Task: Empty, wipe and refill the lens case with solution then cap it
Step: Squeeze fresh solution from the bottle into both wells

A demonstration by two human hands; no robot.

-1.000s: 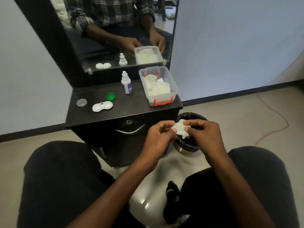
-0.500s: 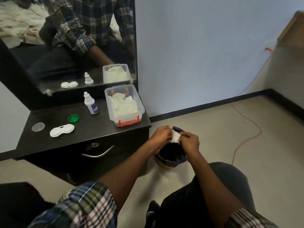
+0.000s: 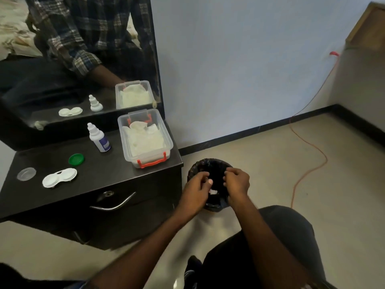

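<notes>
The white lens case (image 3: 59,177) lies uncapped on the dark cabinet top (image 3: 116,163), with a green cap (image 3: 76,159) behind it and a clear cap (image 3: 26,173) to its left. The solution bottle (image 3: 99,138) stands upright further back. My left hand (image 3: 195,191) and my right hand (image 3: 237,182) hover over the black-lined bin (image 3: 208,162) on the floor, fingers loosely curled and apart. A small white wad of tissue (image 3: 213,192) shows below and between them, inside the bin and out of both hands.
A clear plastic box with red latches (image 3: 145,142) holds white tissues at the cabinet's right end. A mirror (image 3: 83,59) stands behind. The cabinet has a drawer handle (image 3: 113,205). An orange cable (image 3: 308,163) runs across the floor at right.
Both hands carried the tissue from in front of me out over the bin and let it go; it now sits in the bin. The view swung right.
</notes>
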